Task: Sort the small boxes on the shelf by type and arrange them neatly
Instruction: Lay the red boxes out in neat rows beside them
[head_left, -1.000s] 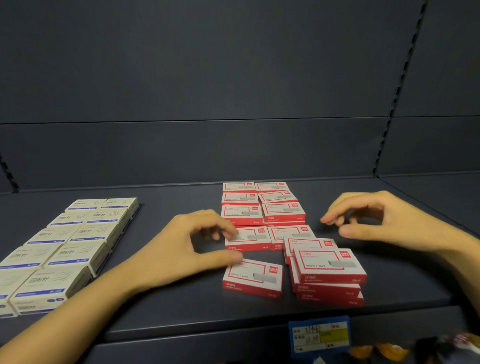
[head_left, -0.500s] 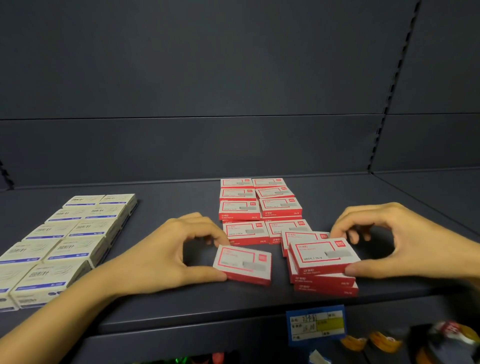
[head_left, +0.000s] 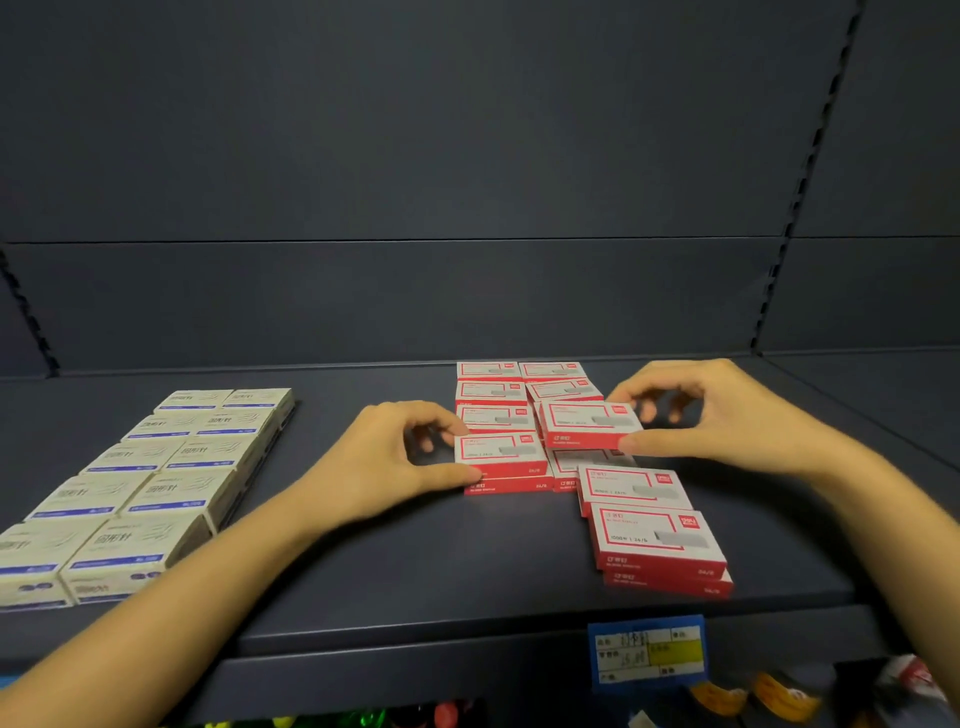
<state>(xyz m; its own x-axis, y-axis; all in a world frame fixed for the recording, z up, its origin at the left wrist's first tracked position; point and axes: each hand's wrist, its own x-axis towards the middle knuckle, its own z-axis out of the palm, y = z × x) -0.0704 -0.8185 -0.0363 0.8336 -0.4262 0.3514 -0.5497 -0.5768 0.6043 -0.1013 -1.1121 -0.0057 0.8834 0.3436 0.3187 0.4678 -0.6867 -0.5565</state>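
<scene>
Several red-and-white boxes stand in two columns on the dark shelf (head_left: 363, 587). My left hand (head_left: 384, 460) pinches one red box (head_left: 498, 451) by its left end; it lies on top of another at the front of the left column. My right hand (head_left: 717, 415) grips a second red box (head_left: 587, 423) by its right end and holds it over the right column, slightly tilted. Nearer the front edge lies a loose red box (head_left: 631, 488), and a stack of two red boxes (head_left: 657, 543) sits in front of it. Cream boxes with blue stripes (head_left: 156, 483) fill two neat columns at the left.
A blue price tag (head_left: 647, 652) hangs on the shelf's front edge. Below it, coloured packets (head_left: 779, 699) on a lower shelf show. The dark back panel (head_left: 415, 301) closes the shelf behind; a perforated upright (head_left: 779, 260) runs at the right.
My left hand carried its red box back onto the front of the left column. My right hand lifted the top box off the front stack and moved it back over the right column.
</scene>
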